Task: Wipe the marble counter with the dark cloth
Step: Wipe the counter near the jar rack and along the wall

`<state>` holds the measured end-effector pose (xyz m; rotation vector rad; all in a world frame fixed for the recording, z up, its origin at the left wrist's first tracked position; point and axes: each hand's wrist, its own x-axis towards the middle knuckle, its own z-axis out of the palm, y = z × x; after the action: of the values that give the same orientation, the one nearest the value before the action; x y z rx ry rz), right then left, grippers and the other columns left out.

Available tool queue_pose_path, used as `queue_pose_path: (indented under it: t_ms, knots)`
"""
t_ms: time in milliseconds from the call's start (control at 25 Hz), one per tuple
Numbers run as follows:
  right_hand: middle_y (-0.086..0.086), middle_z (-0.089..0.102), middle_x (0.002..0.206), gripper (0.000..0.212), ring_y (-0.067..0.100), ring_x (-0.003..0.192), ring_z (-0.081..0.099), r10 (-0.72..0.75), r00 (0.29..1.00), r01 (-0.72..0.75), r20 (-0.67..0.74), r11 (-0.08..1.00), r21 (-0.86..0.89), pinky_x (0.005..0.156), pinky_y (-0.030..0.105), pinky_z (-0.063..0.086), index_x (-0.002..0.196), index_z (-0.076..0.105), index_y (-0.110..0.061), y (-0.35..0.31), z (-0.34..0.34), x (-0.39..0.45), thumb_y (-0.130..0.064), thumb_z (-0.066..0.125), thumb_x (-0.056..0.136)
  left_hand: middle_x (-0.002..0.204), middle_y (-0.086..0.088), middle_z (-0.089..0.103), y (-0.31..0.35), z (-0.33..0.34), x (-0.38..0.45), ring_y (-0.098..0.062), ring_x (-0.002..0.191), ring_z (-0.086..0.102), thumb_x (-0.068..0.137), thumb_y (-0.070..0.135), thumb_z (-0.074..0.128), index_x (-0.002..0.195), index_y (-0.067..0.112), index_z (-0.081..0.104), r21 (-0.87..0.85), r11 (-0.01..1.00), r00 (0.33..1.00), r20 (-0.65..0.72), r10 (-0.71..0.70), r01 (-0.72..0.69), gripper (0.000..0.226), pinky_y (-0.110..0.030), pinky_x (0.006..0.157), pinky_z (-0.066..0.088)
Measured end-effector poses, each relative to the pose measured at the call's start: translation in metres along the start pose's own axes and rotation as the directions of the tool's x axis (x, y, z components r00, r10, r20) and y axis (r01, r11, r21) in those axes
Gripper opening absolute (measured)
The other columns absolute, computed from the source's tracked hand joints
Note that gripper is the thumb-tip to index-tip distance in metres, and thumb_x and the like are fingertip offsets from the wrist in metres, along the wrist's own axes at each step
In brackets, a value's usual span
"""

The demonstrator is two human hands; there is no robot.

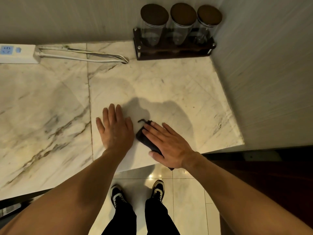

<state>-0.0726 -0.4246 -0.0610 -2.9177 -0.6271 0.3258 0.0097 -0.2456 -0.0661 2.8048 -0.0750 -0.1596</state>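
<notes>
1. Your shoes point(138, 194) stand on the tiled floor point(188, 192), close to the counter's front edge.
2. Your right hand point(166, 143) lies flat and spread on the folded dark cloth point(144, 139), pinning rather than gripping it. The cloth sits on the counter point(152, 85) near that front edge, one end hanging just over it.
3. Your left hand point(116, 128) rests open on the bare marble just beside the cloth, holding nothing; use it as a brace.
4. Keep your palm pressing evenly and sweep away from you in overlapping passes.
5. Stop short of the jar rack point(172, 50) in the far corner, and the power strip point(17, 54) and cable point(84, 56) far left.
</notes>
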Motion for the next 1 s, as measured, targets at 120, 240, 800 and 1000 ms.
queue_pose_path:
  t_ms: [120,240,800,1000]
  knots:
    - [0.001,0.006,0.162,0.072,0.015,0.148,-0.005,-0.064,0.998,0.064,0.022,0.998,-0.021,0.119,0.044,0.008,0.153,0.009,-0.018,0.013,-0.002,0.003,-0.049,0.034,0.094,0.160,-0.011,0.016,0.001,0.006,-0.003,-0.029,0.147,0.006,0.097,0.041,0.020,0.150,0.011,0.017,0.095,0.995,1.000,0.006,0.026,-0.027,0.061,-0.053,0.118,0.001]
    - [0.001,0.008,0.162,0.072,0.015,0.148,-0.003,-0.117,0.992,0.119,0.041,0.992,-0.039,0.119,0.044,0.008,0.153,0.010,-0.018,0.024,-0.006,0.010,-0.049,0.036,0.094,0.160,-0.012,0.013,-0.001,0.009,-0.003,-0.030,0.147,0.004,0.096,0.044,0.016,0.151,0.011,0.012,0.118,0.993,1.000,0.012,0.018,-0.020,0.065,-0.054,0.118,0.000]
    - [0.000,0.005,0.162,0.073,0.014,0.148,-0.001,-0.066,0.998,0.067,0.025,0.997,-0.049,0.119,0.043,0.008,0.154,0.011,-0.017,0.087,-0.035,0.082,-0.049,0.035,0.093,0.154,-0.017,0.031,0.002,0.010,-0.001,-0.035,0.142,0.022,0.094,0.040,0.029,0.146,0.006,0.029,0.202,0.979,1.000,-0.011,0.017,-0.015,0.063,-0.056,0.115,0.010]
    - [0.000,0.007,0.162,0.072,0.014,0.148,0.001,-0.046,0.999,0.046,0.005,0.997,-0.054,0.119,0.042,0.006,0.154,0.013,-0.018,0.108,-0.045,0.110,-0.049,0.036,0.093,0.153,-0.018,0.033,-0.001,0.012,0.000,-0.034,0.143,0.021,0.094,0.040,0.032,0.146,0.006,0.033,0.179,0.983,0.998,-0.055,0.039,-0.028,0.062,-0.055,0.116,0.008]
